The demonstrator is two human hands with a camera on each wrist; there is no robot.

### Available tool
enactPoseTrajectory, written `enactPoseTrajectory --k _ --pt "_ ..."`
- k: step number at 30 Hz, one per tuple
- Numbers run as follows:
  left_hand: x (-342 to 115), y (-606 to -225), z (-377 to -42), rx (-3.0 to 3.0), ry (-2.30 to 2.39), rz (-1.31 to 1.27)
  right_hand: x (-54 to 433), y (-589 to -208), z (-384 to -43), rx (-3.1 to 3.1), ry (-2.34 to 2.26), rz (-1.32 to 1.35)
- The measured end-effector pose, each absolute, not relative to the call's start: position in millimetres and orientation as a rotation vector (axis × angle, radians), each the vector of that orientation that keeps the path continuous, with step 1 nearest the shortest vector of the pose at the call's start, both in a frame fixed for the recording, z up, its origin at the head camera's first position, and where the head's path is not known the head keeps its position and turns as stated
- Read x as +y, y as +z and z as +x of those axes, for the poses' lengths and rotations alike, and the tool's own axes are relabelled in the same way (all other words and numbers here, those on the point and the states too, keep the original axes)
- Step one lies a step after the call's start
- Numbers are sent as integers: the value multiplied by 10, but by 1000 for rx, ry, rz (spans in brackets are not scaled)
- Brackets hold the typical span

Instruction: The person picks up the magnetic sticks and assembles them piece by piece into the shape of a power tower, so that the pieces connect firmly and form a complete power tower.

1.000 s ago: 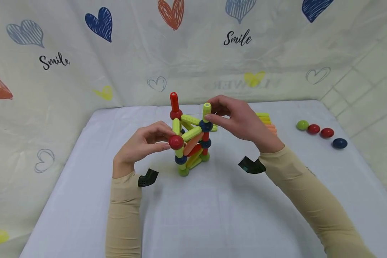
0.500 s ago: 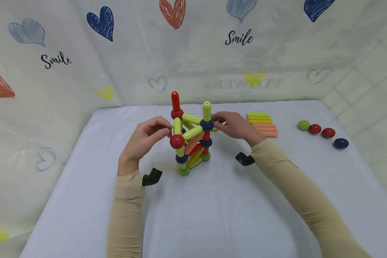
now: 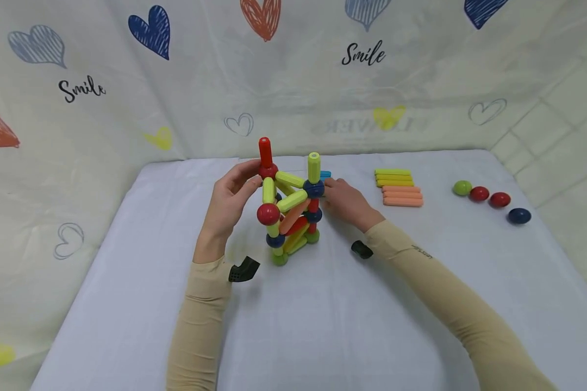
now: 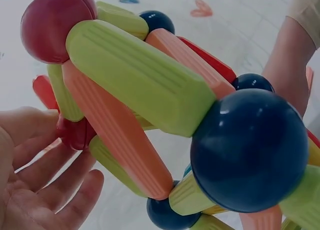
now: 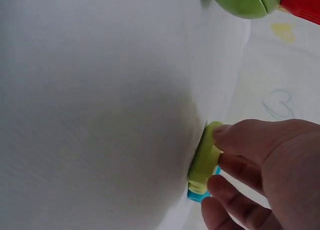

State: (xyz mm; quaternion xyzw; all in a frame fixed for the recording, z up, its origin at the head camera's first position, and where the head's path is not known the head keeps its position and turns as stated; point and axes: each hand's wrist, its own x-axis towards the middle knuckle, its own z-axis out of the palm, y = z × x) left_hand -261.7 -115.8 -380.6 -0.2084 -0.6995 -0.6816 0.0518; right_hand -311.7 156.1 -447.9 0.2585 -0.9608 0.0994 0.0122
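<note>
A tower of magnetic building sticks and balls (image 3: 291, 202) stands mid-table, lime, red and orange sticks joined by red, blue and green balls. A red stick (image 3: 265, 152) and a lime stick (image 3: 314, 167) rise from its top corners. My left hand (image 3: 229, 196) holds the far-left red ball (image 4: 76, 132) between thumb and forefinger, the other fingers loosely bent. Behind the tower's right side, my right hand (image 3: 347, 201) pinches a lime stick (image 5: 205, 157) lying on the table. Beside it, a blue stick (image 5: 198, 195) is partly hidden by the fingers.
Yellow sticks (image 3: 393, 178) and orange sticks (image 3: 402, 196) lie in a row at the back right. Farther right are a green ball (image 3: 462, 188), two red balls (image 3: 479, 194) and a dark blue ball (image 3: 519, 216). A printed curtain (image 3: 293, 81) hangs behind the table.
My right hand has left the upright lime stick and dropped behind the tower to a lime stick on the table. My left hand has moved from the front red ball to the far-left one.
</note>
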Motion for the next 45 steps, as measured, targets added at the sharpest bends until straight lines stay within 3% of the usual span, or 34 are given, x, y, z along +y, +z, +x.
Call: enactPoseTrajectory --k 37,41,45 --pt "-1222 -3848 -2535 -2148 -2089 -589 1534 -4447 -3039 -3196 160 854" --pt "-1201 -3838 -2539 -2144 -2091 -596 1668 -4288 -2916 -3352 306 1063" --pt "-1182 -3818 -2551 -2140 -2076 -619 1690 -4080 -2647 -3398 595 1585"
